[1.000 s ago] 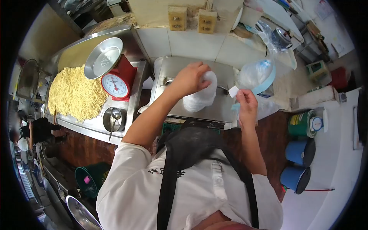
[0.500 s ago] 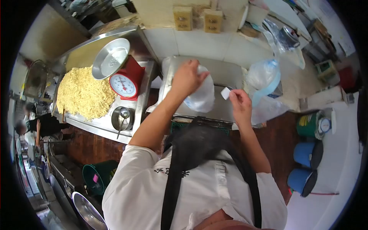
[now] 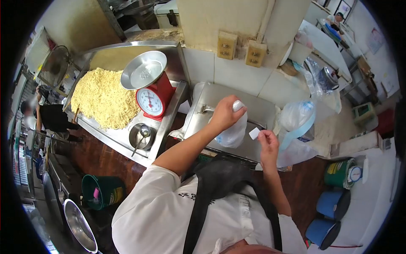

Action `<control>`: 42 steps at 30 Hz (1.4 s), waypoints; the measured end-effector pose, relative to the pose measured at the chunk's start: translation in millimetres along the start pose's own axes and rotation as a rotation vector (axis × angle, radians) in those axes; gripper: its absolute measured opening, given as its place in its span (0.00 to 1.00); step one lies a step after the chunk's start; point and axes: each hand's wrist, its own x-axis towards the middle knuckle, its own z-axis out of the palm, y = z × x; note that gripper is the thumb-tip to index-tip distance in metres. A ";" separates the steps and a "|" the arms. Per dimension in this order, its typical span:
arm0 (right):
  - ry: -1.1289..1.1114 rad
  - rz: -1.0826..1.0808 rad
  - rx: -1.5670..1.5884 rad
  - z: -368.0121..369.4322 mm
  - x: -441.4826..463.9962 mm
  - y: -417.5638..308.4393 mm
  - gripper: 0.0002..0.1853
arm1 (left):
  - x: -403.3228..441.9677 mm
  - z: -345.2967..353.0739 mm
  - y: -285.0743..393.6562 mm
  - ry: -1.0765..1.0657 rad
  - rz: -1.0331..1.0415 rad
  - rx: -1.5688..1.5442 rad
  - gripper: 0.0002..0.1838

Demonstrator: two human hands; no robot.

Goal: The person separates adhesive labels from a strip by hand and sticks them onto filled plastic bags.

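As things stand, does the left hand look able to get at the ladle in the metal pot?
Probably, once freed: the left hand grips a plastic bag, but the ladle leans over the near rim of the metal pot, nothing covering it.

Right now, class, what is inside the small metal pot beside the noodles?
A ladle rests in the small metal pot, its handle poking out over the rim. What lies beneath the ladle's bowl is covered, so it cannot be seen.

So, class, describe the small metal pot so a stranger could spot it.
Start at the steel counter bearing the noodle heap. Near its front edge, beside the red scale, sits a small round pot; unlike the scale's pan, it holds a ladle.
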 end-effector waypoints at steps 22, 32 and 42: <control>-0.017 0.027 0.067 2.8 1.5 -1.5 0.07 | -4.5 11.3 -2.3 0.085 0.091 0.091 0.20; -0.032 0.061 0.097 2.4 -6.2 1.6 0.07 | -8.1 11.0 -4.0 0.114 0.123 0.089 0.19; -0.010 0.048 0.097 2.8 -10.8 0.8 0.06 | -7.7 11.8 -6.4 0.100 0.117 0.089 0.19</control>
